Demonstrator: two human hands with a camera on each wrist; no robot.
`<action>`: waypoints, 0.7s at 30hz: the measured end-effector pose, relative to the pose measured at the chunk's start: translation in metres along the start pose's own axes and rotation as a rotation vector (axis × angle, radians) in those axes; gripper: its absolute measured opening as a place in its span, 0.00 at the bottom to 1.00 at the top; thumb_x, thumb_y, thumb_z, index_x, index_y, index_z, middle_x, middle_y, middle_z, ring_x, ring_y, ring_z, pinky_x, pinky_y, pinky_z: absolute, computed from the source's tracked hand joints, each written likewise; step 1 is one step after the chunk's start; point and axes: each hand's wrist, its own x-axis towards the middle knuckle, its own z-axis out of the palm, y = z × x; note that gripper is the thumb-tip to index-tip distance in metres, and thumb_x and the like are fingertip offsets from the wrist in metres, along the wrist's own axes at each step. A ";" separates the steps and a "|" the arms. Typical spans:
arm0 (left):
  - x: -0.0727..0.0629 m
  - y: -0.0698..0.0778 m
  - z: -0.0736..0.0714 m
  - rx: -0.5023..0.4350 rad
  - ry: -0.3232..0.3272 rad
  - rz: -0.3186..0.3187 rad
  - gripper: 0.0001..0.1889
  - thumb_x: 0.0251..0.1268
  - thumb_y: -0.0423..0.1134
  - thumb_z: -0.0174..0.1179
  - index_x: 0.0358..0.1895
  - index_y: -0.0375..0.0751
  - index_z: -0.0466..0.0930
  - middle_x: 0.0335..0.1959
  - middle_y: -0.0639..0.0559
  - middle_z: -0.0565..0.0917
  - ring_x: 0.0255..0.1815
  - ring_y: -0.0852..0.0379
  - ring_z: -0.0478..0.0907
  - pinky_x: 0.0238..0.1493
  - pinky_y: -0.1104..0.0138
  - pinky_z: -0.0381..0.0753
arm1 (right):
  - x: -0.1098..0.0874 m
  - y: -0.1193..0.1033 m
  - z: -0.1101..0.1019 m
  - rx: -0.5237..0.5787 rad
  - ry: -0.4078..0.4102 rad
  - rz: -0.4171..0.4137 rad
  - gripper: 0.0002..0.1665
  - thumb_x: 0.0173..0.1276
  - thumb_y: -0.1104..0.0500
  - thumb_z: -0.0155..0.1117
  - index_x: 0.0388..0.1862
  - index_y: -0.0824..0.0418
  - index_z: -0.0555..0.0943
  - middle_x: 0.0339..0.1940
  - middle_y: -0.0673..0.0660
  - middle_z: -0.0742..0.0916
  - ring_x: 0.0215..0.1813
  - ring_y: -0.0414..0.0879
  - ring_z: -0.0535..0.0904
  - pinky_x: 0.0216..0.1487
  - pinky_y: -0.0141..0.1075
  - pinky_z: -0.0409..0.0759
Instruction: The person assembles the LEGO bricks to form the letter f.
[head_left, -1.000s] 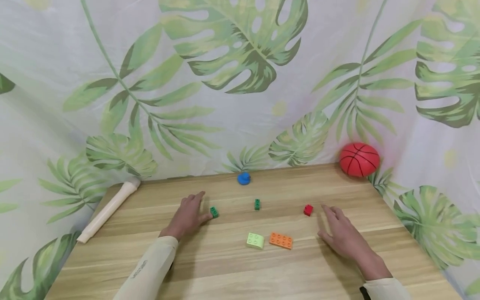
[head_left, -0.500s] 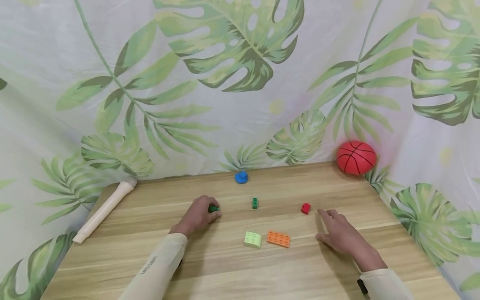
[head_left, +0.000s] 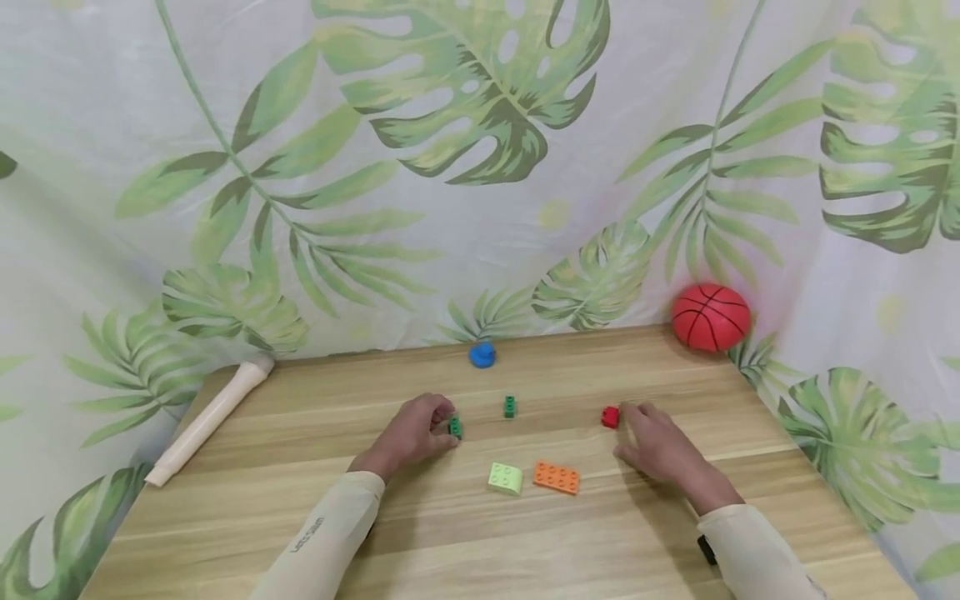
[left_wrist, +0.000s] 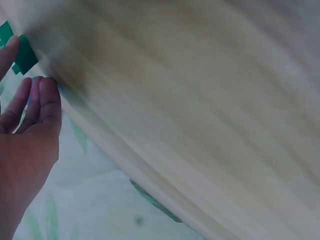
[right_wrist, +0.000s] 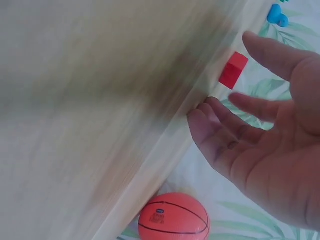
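Note:
My left hand [head_left: 411,429] is bent around the near side of a small green toy brick [head_left: 455,427], with the thumb right at it. In the left wrist view the brick [left_wrist: 27,55] shows beside the thumb, and a gap separates it from the other fingertips. To the right, my right hand [head_left: 660,443] has its fingertips close by a small red toy brick [head_left: 611,417]. Loosely bent fingers and a spread thumb appear in the right wrist view, the red brick [right_wrist: 233,70] lying beyond them. Another green brick [head_left: 510,407] stands between the hands.
Nearer the front lie a light green brick [head_left: 506,478] and an orange brick [head_left: 557,477]. A blue toy duck [head_left: 482,355] sits at the table's back edge. The red ball [head_left: 711,317] occupies the back right corner, and a pale tube [head_left: 210,421] lies along the left edge.
My left hand has gripped the green brick, shifted it right towards the other green one, and loosened its fingers. My right hand has moved slightly left, closer to the red brick.

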 end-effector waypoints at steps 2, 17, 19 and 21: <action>-0.003 -0.003 0.000 -0.008 0.009 -0.015 0.19 0.60 0.33 0.80 0.52 0.34 0.86 0.45 0.47 0.87 0.47 0.54 0.84 0.55 0.57 0.86 | 0.006 0.001 0.001 0.006 0.013 0.002 0.42 0.72 0.56 0.74 0.77 0.71 0.69 0.65 0.77 0.80 0.66 0.74 0.78 0.67 0.67 0.77; -0.002 -0.011 -0.002 -0.023 -0.046 0.086 0.15 0.62 0.33 0.78 0.49 0.36 0.86 0.40 0.49 0.86 0.40 0.59 0.79 0.45 0.69 0.81 | 0.031 -0.001 0.012 -0.006 0.093 -0.059 0.14 0.67 0.64 0.76 0.49 0.60 0.85 0.41 0.59 0.82 0.41 0.50 0.77 0.46 0.49 0.80; -0.002 -0.010 -0.002 -0.029 -0.042 0.071 0.14 0.62 0.33 0.78 0.49 0.36 0.86 0.40 0.49 0.86 0.41 0.59 0.80 0.46 0.68 0.82 | 0.031 -0.003 0.011 -0.014 0.089 -0.047 0.12 0.66 0.65 0.76 0.47 0.60 0.85 0.41 0.59 0.82 0.41 0.51 0.78 0.46 0.48 0.80; -0.001 -0.009 -0.001 -0.029 -0.039 0.055 0.14 0.62 0.33 0.78 0.48 0.37 0.86 0.40 0.49 0.86 0.41 0.58 0.80 0.47 0.67 0.82 | 0.031 -0.004 0.010 -0.012 0.082 -0.028 0.13 0.63 0.67 0.76 0.46 0.61 0.84 0.41 0.59 0.82 0.41 0.51 0.78 0.46 0.47 0.81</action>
